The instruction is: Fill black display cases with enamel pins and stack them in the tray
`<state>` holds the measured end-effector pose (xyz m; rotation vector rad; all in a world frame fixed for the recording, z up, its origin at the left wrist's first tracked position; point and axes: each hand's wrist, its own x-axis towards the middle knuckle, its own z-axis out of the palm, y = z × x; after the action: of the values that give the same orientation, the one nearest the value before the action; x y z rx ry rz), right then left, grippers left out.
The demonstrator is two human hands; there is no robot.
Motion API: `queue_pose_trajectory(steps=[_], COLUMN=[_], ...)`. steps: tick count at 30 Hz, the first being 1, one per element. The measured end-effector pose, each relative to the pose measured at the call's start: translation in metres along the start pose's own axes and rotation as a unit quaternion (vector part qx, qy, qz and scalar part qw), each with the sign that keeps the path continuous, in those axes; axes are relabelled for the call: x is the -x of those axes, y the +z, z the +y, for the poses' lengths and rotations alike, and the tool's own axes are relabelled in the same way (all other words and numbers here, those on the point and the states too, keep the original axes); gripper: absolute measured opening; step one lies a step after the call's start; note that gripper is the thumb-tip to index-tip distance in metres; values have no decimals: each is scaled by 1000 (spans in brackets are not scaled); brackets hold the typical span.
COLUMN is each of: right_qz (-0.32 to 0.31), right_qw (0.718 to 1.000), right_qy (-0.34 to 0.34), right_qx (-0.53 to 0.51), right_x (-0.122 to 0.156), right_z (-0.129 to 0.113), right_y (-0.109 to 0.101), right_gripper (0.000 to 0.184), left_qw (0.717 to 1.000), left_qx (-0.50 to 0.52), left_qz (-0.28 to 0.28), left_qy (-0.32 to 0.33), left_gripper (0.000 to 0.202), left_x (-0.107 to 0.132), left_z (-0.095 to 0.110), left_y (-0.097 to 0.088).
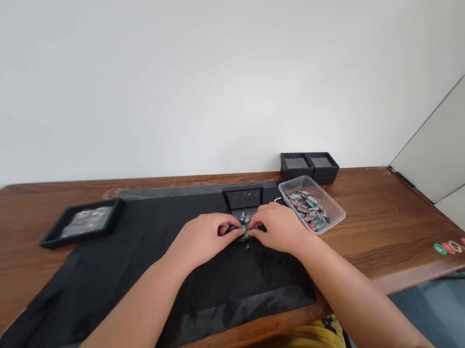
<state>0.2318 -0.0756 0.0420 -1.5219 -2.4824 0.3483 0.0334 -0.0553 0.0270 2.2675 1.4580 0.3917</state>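
Both hands meet over a small black box (242,198) whose dark lid or panel stands tilted up behind it. Small shiny pieces (244,218) show between the hands, inside or on the box. My left hand (210,234) curls in from the left, thumb and fingers closed near the box's front left. From the right, my right hand (279,226) has its fingers bent down and pinched close to the same pieces. Whatever is between the fingertips is too small to name. Just in front of the box lies a tiny reddish bit (247,246) on the black mat (145,254).
A clear plastic tub (336,213) of colourful wrapped-looking pieces stands right of my right hand. Stacked black trays (321,168) sit behind it by the wall. At left lies a black tray (50,238) holding pale pieces. Round stickers (448,247) mark the wooden table's right side.
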Motion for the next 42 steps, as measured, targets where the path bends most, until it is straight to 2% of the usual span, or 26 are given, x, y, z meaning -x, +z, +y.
queue_pose_trajectory(steps=[10, 15, 17, 21, 24, 28, 31, 33, 37, 40, 42], right_qz=[24, 76, 74, 68, 78, 80, 82, 88, 100, 61, 33], right_qw=[1000, 990, 982, 963, 951, 940, 946, 960, 986, 992, 994], right_qy=[-3, 3, 0, 5, 13, 10, 18, 38, 92, 97, 95], right_qx=[-20, -121, -175, -262, -300, -331, -313, -264, -98, -47, -33], right_x=[2, 3, 3, 2, 2, 1, 2, 2, 4, 4, 4], right_z=[1, 2, 0, -4, -4, -3, -2, -2, -2, -3, -4], right_y=[-2, -10, -12, -12, -10, -9, -11, -13, -18, -19, -18], right_gripper=[18, 20, 16, 23, 23, 19, 19, 19, 16, 15, 14], left_qw=[1000, 995, 990, 978, 970, 968, 967, 970, 990, 998, 999], left_qx=[12, 62, 84, 102, 108, 114, 120, 119, 71, 38, 31], left_qz=[-8, 64, 99, 144, 166, 173, 170, 151, 92, 41, 27], left_qy=[14, 41, 58, 112, 139, 141, 150, 148, 75, 33, 17], left_gripper=[27, 32, 32, 29, 28, 27, 26, 26, 29, 33, 34], left_x=[1, 3, 3, 5, 5, 5, 4, 3, 1, 0, 1], left_z=[-1, 2, 4, 7, 8, 10, 7, 2, -14, -23, -24], left_y=[-3, -7, -8, -6, -5, -4, -5, -7, -11, -13, -13])
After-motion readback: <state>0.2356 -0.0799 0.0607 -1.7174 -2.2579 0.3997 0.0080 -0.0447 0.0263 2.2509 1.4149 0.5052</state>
